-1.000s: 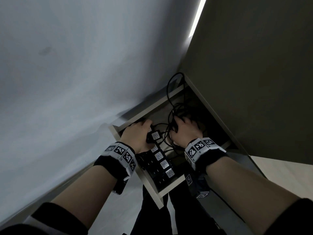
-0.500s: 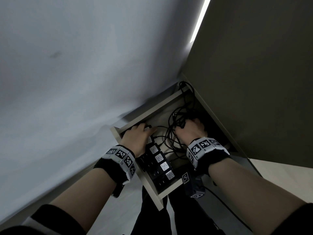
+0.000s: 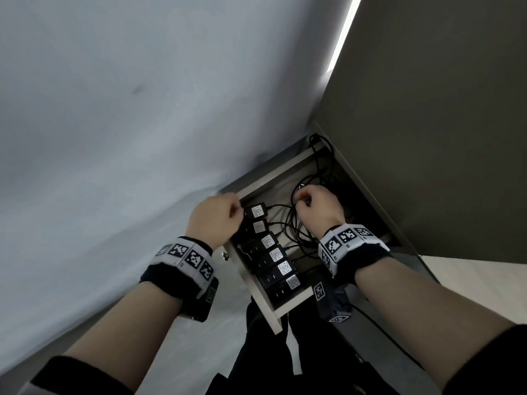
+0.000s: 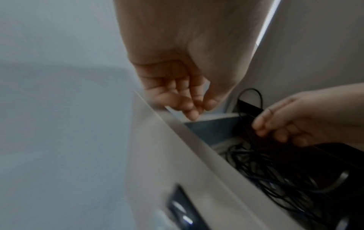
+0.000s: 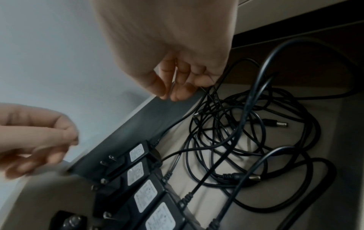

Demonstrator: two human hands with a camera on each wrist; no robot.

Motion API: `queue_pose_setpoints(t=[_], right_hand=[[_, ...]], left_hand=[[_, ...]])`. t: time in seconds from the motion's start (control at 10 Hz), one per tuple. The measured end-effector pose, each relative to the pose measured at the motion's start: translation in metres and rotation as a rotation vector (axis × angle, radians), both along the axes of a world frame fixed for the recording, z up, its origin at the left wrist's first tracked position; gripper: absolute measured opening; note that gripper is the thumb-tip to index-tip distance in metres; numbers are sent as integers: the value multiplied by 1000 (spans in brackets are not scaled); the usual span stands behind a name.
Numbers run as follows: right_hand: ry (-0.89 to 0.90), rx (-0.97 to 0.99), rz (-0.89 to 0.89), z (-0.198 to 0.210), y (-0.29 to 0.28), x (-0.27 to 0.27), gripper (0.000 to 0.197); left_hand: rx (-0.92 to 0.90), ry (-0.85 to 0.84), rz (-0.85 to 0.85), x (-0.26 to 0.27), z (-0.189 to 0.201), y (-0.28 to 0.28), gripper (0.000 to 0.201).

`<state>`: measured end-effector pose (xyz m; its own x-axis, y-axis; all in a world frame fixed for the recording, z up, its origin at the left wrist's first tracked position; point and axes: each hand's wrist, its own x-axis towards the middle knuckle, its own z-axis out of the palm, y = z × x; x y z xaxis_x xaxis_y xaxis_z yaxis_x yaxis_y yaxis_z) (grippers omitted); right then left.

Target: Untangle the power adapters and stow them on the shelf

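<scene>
Several black power adapters [image 3: 268, 240] with white labels lie in a row along the left wall of the shelf [image 3: 273, 178]; their prongs point left [image 5: 141, 171]. A tangle of black cables [image 3: 299, 232] [image 5: 236, 140] fills the floor to their right, with a barrel plug [image 5: 277, 124] lying loose. My left hand [image 3: 216, 220] [image 4: 187, 99] hovers over the shelf's far left corner, fingers loosely curled, holding nothing. My right hand [image 3: 316, 206] [image 5: 177, 77] hangs above the cable pile with curled fingers and pinches a thin cable [image 4: 242, 118] that loops up beside it.
A tall dark cabinet panel [image 3: 427, 138] overhangs the shelf on the right. A pale wall [image 3: 114, 138] runs along the left. The shelf's near edge [image 3: 273, 317] juts over my dark trousers [image 3: 271, 360]. Thicker cables [image 5: 295, 171] lie at the shelf's right side.
My left hand left the topmost adapter and rose to the shelf's far corner. My right hand lifted out of the cable pile with its fingers curled.
</scene>
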<state>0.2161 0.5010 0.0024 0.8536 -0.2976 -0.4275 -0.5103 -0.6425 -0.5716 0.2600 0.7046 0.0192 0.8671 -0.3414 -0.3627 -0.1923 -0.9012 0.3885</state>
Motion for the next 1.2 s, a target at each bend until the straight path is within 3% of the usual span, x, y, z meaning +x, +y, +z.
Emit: queue_pose_setpoints(t=[0.1,0.2,0.3,0.5,0.7,0.9,1.1,1.2], right_hand=[[14,50,-46,5,5,1,22],[22,92,-72,9,5,0,21],[9,105,-85,14,1,0,18],[-10,103,-58,34,-13,1,22],[-61,40,-56,54,-24,1,28],[-47,-59,-22,71,-40,-16,25],[-107,-57,-30,82,-52,-37,24],[-168,-64,-17,89,-60,-46,22]], left_hand=[[254,172,53,7,14,18,29],[348,369,24,7,22,20,33],[281,443,10,14,26,14,34],[219,349,-133,24,25,-18,31],[266,202,-417,41,27,-92,21],[127,198,-517,50,18,-141,52],[256,114,-751,38,31,-176,56],[200,139,-703,27,43,-179,49]])
